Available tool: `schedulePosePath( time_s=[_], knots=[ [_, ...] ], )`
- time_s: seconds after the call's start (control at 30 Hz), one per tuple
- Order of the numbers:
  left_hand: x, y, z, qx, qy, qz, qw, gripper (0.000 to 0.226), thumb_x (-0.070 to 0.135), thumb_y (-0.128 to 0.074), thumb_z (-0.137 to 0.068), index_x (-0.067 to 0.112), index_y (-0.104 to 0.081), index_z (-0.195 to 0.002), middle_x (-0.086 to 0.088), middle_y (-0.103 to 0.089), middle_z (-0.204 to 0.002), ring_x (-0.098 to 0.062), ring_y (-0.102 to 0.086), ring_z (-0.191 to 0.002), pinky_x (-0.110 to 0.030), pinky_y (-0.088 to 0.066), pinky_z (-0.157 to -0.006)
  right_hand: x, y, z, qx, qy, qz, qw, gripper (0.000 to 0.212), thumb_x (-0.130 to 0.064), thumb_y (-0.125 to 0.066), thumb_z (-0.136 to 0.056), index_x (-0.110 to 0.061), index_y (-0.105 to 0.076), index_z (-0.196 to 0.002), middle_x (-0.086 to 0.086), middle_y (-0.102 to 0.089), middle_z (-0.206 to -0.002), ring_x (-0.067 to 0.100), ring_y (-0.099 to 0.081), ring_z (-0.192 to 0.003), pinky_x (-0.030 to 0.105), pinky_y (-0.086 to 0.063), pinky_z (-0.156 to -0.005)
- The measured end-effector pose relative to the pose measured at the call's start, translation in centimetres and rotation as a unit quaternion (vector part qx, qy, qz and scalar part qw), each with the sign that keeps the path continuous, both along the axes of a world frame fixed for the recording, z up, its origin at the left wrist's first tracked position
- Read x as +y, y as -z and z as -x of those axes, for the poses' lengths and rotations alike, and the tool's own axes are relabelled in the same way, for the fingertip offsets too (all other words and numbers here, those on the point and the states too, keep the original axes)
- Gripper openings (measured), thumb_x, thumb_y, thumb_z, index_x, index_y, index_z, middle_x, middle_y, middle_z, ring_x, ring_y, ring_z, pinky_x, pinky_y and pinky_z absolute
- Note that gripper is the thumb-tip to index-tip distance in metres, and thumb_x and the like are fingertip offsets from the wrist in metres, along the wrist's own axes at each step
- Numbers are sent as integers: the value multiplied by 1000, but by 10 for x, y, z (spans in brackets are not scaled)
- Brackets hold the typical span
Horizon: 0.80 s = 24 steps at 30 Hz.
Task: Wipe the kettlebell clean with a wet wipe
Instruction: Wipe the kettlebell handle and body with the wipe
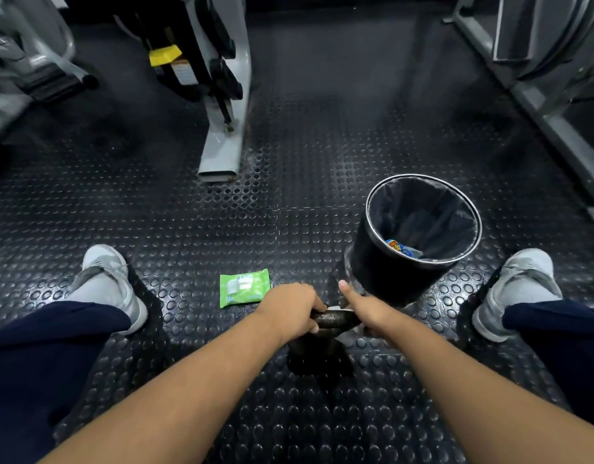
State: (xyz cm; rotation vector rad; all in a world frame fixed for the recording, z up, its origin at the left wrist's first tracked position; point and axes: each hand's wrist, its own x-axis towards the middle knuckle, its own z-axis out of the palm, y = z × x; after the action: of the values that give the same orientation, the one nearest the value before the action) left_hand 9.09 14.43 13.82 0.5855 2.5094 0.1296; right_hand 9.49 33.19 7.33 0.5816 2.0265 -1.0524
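Kettlebell (317, 349): dark and cast, standing upright on the floor between the person's knees, low in the centre of the view. Its handle (332, 319) runs left to right on top, and the body below lies mostly in shadow.
Left hand (288, 309): fingers wrapped round the left end of the handle, steadying the bell.
Right hand (367, 311): set on the right end of the handle, thumb stuck straight out and forward. The fingers fold down out of sight, apparently clutching the wipe against the metal.
Wet wipe (351, 332): white, showing only as slivers at the edges of the right hand, touching the handle.
Position relative to hands: the handle bridges both hands, with a short bare stretch visible between them. The body sits directly beneath them.
Step in hand: judged to be wiping the handle, with the body probably still to do.
Next move calls for: sliding the wipe along the handle toward the left hand, shifting that grip to free the covered part, then working down the horns and round the body.
Wipe packet (244, 288): green, flat on the floor just left of the left hand, not touching it.
Waste bin (372, 272): black, round and lined, near and beyond the right hand, with a few wrappers inside.
Shoes: grey trainers, left (104, 279) and right (520, 286), well apart on either side.
Floor (288, 202): black studded rubber matting.
Background: grey gym machine leg (221, 152) beyond the packet.
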Motion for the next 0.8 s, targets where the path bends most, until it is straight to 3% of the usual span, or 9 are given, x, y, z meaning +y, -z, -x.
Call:
schedulePosePath(
  time_s=[0.07, 0.13, 0.2, 0.3, 0.47, 0.6, 0.63, 0.7, 0.8],
  knots=[
    [0, 2, 0, 0, -3, -5, 1000, 47, 37, -76, -89, 40, -66, -134, 5, -68, -117, -22, -64, -112, -36, -54, -91, -5, -28, 6, 15, -76, -58, 995, 113, -98, -19, -71, -15, -60, -137, 11, -61, -136, 28, -58, -123, 40, -42, -108],
    [0, 4, -1, 2, -5, -6, 1000, 48, 39, -76, -89, 41, -64, -135, 4, -67, -121, -22, -63, -114, -35, -53, -89, -6, -37, 15, 17, -136, -95, 986, 102, -85, -19, -86, -8, -51, -144, 14, -61, -131, 29, -60, -115, 36, -45, -101],
    [0, 6, -3, 9, -7, -7, 1000, 46, 40, -76, -88, 40, -66, -132, 3, -66, -122, -23, -63, -114, -36, -52, -87, -11, -41, 20, 10, -177, -103, 979, 103, -85, -19, -86, -7, -49, -144, 15, -61, -123, 28, -62, -104, 37, -48, -95],
    [0, 7, -2, 13, -6, -7, 1000, 44, 40, -77, -87, 38, -67, -130, 3, -66, -124, -24, -62, -115, -35, -51, -88, -19, -29, 19, 17, -207, -106, 972, 115, -95, -15, -75, -12, -48, -148, 15, -44, -154, 32, -47, -137, 42, -37, -114],
    [1, 4, -2, 18, 3, -6, 1000, 42, 38, -75, -89, 40, -67, -129, 2, -64, -120, -24, -62, -113, -36, -51, -87, -23, -13, 10, 0, -139, -60, 988, 89, -79, -23, -92, -13, -53, -144, 15, -45, -154, 31, -42, -141, 42, -29, -118],
    [1, 3, -2, 19, 2, -6, 1000, 47, 38, -75, -90, 40, -64, -135, 5, -64, -122, -21, -61, -116, -38, -53, -94, -12, -4, 5, 7, -51, -23, 998, 121, -104, -19, -59, -16, -69, -126, 12, -60, -140, 27, -55, -128, 43, -36, -114],
    [1, 3, -2, 17, 2, -6, 1000, 47, 38, -75, -90, 41, -64, -136, 5, -63, -123, -21, -61, -117, -38, -53, -94, -10, -1, 5, 10, -33, -19, 999, 120, -104, -20, -60, -17, -68, -128, 11, -59, -141, 27, -54, -130, 42, -35, -115],
    [1, 2, -2, 15, 1, -7, 1000, 48, 38, -75, -90, 41, -63, -137, 5, -63, -124, -21, -60, -117, -37, -52, -94, -8, -4, 3, 12, -37, -31, 999, 96, -89, -23, -82, -19, -62, -135, 12, -54, -146, 28, -50, -133, 40, -35, -113],
    [0, 3, -2, 21, 3, -7, 1000, 49, 39, -74, -90, 40, -63, -138, 5, -62, -125, -21, -60, -119, -36, -51, -94, -8, -13, 6, 33, -100, -67, 992, 90, -82, -20, -89, -19, -53, -143, 13, -56, -144, 28, -55, -128, 38, -41, -110]
  ],
)
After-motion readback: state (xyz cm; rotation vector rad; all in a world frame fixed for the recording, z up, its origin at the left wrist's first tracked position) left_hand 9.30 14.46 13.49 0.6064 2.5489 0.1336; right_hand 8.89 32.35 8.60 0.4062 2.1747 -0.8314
